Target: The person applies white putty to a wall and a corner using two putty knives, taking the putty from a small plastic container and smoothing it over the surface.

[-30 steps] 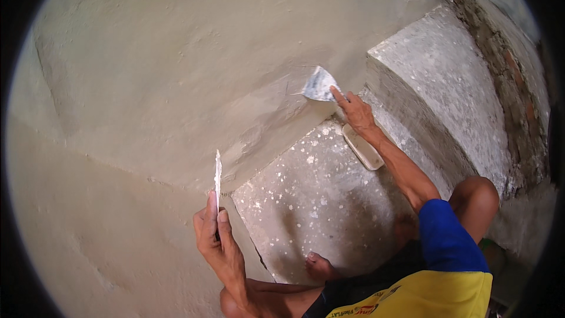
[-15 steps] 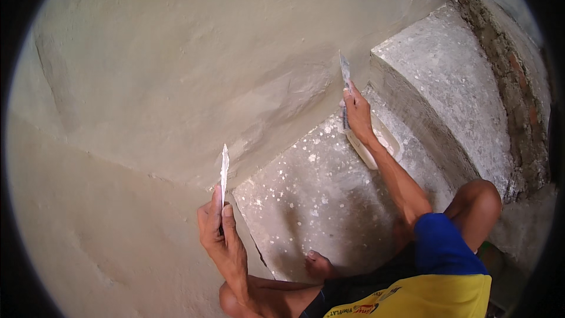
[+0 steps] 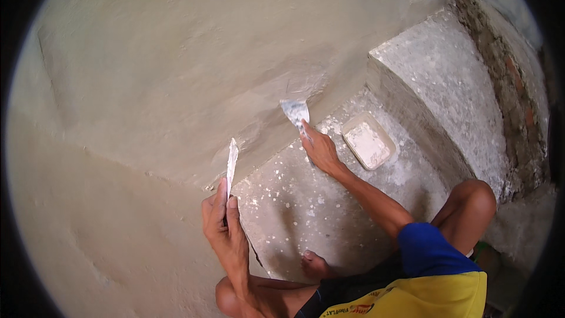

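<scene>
My left hand (image 3: pixel 225 218) is closed round a putty knife (image 3: pixel 232 162), held upright and seen nearly edge-on, with white putty on its blade. In my right hand (image 3: pixel 321 148) is a second putty knife (image 3: pixel 295 112), its wide, smeared blade against or just off the lower part of the plastered wall (image 3: pixel 194 70). I cannot tell whether the blade touches. To the right of that hand, a rectangular cream tub (image 3: pixel 388 162) stands on the step, with white putty (image 3: pixel 368 143) inside.
A concrete step (image 3: pixel 300 200) spattered with white drops lies under my bare foot (image 3: pixel 318 265). Higher steps (image 3: pixel 447 70) rise at the right, ending at a rough edge (image 3: pixel 509 76) with exposed brick. My bent knees are at either side.
My right hand has moved left and nearer with its putty knife, turning the blade's flat side into view and uncovering the tub. My left hand has shifted slightly right.
</scene>
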### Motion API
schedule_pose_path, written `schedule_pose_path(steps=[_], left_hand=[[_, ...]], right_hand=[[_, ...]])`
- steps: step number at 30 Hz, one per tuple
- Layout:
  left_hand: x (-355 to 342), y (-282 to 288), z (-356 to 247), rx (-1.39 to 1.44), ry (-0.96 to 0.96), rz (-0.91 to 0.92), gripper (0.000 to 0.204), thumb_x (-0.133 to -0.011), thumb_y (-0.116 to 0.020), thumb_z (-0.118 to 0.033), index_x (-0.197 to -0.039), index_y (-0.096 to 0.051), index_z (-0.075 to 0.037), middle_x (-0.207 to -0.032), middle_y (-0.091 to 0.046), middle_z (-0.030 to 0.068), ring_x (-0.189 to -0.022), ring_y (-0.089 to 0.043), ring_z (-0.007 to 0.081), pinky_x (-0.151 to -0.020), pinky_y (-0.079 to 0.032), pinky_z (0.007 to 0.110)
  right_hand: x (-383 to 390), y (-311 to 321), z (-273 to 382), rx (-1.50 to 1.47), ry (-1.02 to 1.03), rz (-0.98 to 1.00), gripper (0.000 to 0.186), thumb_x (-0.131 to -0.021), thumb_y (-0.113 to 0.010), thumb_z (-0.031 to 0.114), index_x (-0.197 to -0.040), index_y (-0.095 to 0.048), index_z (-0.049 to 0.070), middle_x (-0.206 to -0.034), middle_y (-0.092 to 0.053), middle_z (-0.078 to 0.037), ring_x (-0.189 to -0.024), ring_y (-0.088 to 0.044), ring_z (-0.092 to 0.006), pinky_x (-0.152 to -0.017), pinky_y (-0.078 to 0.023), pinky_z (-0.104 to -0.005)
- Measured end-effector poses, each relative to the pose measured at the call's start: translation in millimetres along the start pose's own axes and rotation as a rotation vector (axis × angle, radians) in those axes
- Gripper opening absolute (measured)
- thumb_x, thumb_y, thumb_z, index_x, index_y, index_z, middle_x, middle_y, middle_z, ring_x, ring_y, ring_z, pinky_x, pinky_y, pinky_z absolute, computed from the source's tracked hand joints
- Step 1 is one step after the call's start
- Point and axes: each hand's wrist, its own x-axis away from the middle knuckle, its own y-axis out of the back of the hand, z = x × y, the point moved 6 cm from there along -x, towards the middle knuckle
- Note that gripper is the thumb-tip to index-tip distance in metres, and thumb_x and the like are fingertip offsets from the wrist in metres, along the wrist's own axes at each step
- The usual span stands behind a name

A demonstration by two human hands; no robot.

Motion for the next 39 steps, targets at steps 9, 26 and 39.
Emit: schedule_pose_path(steps=[9, 26, 39], left_hand=[[7, 12, -5, -0.003, 0.020, -0.023, 0.033, -0.100, -0.056, -0.009, -0.133, -0.063, -0.006, -0.091, -0.050, -0.0003, -0.083, -0.045, 0.0101, -0.076, -0.038, 0.021], [14, -60, 76, 0.436, 0.471, 0.282, 0.028, -0.104, -0.050, -0.022, -0.113, -0.061, 0.001, -0.085, -0.063, 0.0048, -0.068, -0.057, 0.0104, -0.060, -0.047, 0.026], [15, -79, 59, 0.516, 0.518, 0.456, 0.032, -0.103, -0.050, -0.032, -0.096, -0.059, -0.002, -0.072, -0.059, 0.0018, -0.056, -0.048, 0.0074, -0.052, -0.039, 0.024]], right_hand=[[-64, 97, -29, -0.032, -0.103, -0.114, 0.046, -0.102, -0.046, 0.029, -0.142, -0.050, 0.006, -0.101, -0.067, -0.030, -0.099, -0.065, -0.0435, -0.088, -0.049, -0.0468], [20, 62, -27, -1.050, -0.446, 0.407, 0.036, -0.103, -0.054, 0.037, -0.106, -0.059, 0.002, -0.076, -0.061, -0.003, -0.055, -0.056, -0.0062, -0.040, -0.043, -0.0181], [15, 88, 68, -0.233, 0.349, 0.406, 0.040, -0.085, -0.072, 0.009, -0.125, -0.067, 0.009, -0.085, -0.056, -0.005, -0.075, -0.053, -0.0202, -0.068, -0.044, -0.0315]])
